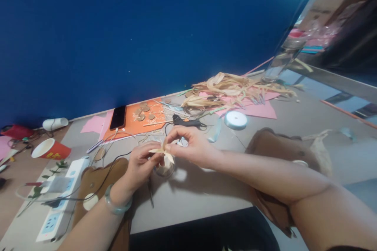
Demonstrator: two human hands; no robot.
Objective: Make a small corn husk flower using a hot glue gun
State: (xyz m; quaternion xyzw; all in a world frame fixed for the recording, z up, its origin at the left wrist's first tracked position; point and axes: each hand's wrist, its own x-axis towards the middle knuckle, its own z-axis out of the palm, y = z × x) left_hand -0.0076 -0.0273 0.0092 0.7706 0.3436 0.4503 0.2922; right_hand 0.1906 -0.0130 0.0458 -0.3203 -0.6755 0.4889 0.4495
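Item 1: pale husk piece [169, 157], splayed like petals, held up between your 2 hands before you, above the grey table [203, 204]. Left hand [143, 161]: thumb and forefinger pinching its near side, seemingly to steady it. Right hand [190, 143]: thumb and forefinger pinching its upper part, arched over from the right, probably to leave the petals in your view.

Item 2: clear round container [165, 170], directly below your fingers; you cannot tell whether the husk touches it.

Item 3: black glue gun [186, 121], lying just beyond your right hand, presumably for short reach.

Item 4: ribbon spool [236, 120], flat on its side, which should stop it rolling.

Item 5: husk pile [219, 86], partly over pink paper [262, 110] near the blue wall [165, 31], likely kept off your working space.

Item 6: wooden discs [141, 117], grouped on an orange sheet [131, 117], perhaps to keep small parts together.
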